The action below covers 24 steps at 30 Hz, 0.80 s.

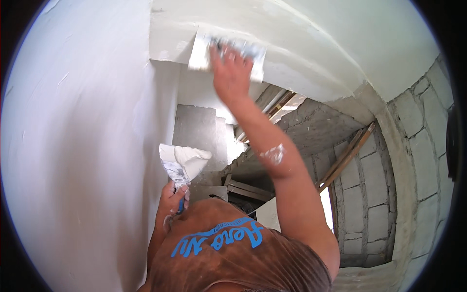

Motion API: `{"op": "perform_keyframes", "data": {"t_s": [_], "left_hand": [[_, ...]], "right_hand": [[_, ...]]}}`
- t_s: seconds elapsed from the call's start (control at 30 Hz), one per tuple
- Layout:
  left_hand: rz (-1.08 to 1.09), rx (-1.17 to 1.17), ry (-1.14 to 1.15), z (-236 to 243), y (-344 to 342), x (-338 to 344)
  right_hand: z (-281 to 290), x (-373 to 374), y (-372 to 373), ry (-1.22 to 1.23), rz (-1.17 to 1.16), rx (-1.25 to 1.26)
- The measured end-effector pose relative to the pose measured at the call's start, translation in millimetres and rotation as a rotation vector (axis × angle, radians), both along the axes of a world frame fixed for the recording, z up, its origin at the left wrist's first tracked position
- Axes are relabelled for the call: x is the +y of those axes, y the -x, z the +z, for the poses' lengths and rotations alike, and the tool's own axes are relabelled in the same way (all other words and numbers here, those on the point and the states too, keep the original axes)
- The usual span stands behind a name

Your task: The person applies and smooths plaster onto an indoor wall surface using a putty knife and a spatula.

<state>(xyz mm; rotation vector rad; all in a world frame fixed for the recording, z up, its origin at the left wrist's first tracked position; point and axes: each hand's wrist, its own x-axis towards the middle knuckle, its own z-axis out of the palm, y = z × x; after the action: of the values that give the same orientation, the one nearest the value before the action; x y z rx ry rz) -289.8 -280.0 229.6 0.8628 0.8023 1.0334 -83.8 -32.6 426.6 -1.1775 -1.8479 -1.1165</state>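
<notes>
My right hand (230,80) is raised and closed round the back of a wide, flat plastering trowel (199,52). The trowel lies along the lower edge of a white-coated beam (168,31) and is slightly blurred. Low on the left, near my body, my left hand (169,200) grips the blue handle of a putty knife (173,170). A thick lump of white putty (193,160) sits on its broad blade, and white smears mark the fingers. More white stuff is stuck to my right forearm.
A smooth white wall (82,121) runs close along my left side. To the right stand a grey block wall (374,209) and leaning wooden boards (348,158). Below the beam are a grey concrete slope (316,117) and a wooden frame (248,190).
</notes>
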Motion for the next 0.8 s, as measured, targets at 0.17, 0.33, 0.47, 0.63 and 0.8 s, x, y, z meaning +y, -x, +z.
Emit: {"op": "perform_keyframes", "data": {"t_s": [0.17,0.33,0.47,0.63,0.8], "left_hand": [[0.002,0.002,0.032,-8,10,-1],[0.02,-0.022,0.04,-28,9,-1],[0.002,-0.066,0.092,-24,7,1],[-0.008,-0.085,0.062,-27,4,5],[0.001,-0.015,0.039,-24,7,10]], "right_hand": [[-76,-42,5,0.375,0.044,-0.033],[50,-18,30,-0.082,0.048,-0.056],[113,27,52,-0.23,-0.069,-0.045],[-11,47,60,-0.007,-0.028,-0.092],[-153,3,34,0.742,0.019,-0.07]]}}
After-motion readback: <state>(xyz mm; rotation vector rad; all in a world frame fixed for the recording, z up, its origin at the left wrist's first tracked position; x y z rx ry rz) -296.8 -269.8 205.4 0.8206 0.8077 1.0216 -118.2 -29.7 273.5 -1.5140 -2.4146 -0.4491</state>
